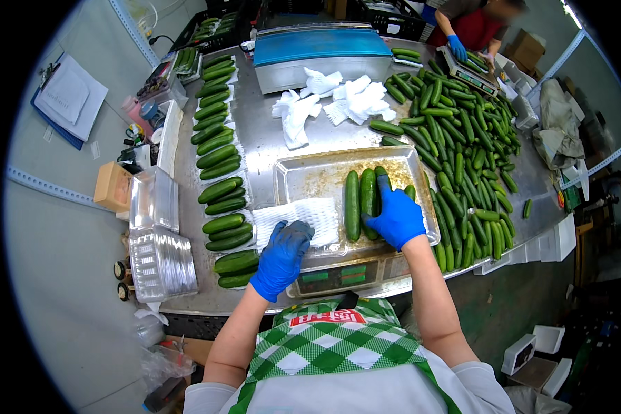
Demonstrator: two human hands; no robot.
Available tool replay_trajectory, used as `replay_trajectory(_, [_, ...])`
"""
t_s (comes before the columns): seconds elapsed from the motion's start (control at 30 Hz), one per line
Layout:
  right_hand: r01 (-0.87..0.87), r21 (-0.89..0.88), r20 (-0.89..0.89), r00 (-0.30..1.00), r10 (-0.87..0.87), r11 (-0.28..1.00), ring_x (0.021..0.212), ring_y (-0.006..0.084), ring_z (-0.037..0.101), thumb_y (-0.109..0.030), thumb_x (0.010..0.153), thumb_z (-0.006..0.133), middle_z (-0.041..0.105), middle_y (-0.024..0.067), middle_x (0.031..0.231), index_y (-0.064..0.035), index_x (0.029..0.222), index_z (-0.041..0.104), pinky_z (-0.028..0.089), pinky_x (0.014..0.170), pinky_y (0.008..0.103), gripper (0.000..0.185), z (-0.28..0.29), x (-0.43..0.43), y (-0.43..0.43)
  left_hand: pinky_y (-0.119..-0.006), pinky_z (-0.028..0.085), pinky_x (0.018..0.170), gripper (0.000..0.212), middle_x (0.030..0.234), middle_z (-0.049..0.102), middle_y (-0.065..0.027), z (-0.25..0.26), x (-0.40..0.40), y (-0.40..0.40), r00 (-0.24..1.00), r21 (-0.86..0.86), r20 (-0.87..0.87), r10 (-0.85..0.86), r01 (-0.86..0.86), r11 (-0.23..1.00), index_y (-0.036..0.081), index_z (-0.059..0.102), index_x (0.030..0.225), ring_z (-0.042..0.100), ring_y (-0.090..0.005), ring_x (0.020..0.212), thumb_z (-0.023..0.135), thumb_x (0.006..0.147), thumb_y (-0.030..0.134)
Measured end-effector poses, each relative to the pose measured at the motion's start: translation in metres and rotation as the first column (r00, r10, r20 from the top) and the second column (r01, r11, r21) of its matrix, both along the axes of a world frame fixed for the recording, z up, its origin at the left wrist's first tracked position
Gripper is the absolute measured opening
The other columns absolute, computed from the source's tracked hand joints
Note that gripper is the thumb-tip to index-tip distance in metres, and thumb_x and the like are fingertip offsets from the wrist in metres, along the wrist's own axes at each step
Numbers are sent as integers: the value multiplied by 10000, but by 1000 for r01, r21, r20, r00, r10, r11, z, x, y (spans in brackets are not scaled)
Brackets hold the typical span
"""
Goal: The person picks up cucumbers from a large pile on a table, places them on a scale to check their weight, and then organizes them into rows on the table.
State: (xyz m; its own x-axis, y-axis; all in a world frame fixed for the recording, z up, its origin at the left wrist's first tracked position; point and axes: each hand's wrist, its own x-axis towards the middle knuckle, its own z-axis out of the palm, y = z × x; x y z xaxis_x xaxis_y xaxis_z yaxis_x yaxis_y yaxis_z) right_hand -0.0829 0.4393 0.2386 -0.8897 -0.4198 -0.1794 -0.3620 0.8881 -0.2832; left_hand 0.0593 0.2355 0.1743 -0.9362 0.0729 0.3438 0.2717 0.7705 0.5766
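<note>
My right hand [397, 215], in a blue glove, grips cucumbers on the metal pan of a weighing scale [310, 173]. Its thumb lies against the middle cucumber [368, 202], and the index finger rests along a partly covered one [383, 175]. Just left of these lies another cucumber [352, 207], untouched. My left hand [284, 259], gloved in blue with dark fingertips, rests its bent fingers on white foam netting [310, 215]. The netting lies in a clear plastic tray [336, 249] on the pan's left part. Whether the left fingers pinch the tray is hidden.
Trays of cucumbers [219, 160] line the left side of the steel table [256, 134]. Loose cucumbers [466, 139] are heaped at right. Foam nets [359, 98] lie before a blue-topped machine [321, 46]. Clear trays [163, 264] are stacked left. A co-worker [471, 26] handles cucumbers on another scale.
</note>
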Motion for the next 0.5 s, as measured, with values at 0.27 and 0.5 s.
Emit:
replay_trajectory(0.27, [-11, -5, 20, 1000, 11, 1000, 850, 379, 574, -353, 653, 706, 565, 248, 917, -21, 1320, 307, 478, 745, 423, 846, -3, -4, -6, -429, 301, 989, 243, 1058, 567, -51, 7, -1, -5, 993, -281, 63, -103, 117, 953, 114, 561, 1039, 498, -229, 1091, 564, 796, 126])
replay_trajectory(0.5, [-7, -47, 3, 1000, 7, 999, 878, 383, 565, -344, 647, 713, 542, 258, 966, -46, 1335, 293, 474, 759, 421, 859, -12, -5, -5, -437, 300, 997, 267, 1081, 573, -58, 4, 0, 2, 998, -293, -2, -55, 52, 955, 112, 562, 1039, 500, -226, 1101, 598, 777, 145])
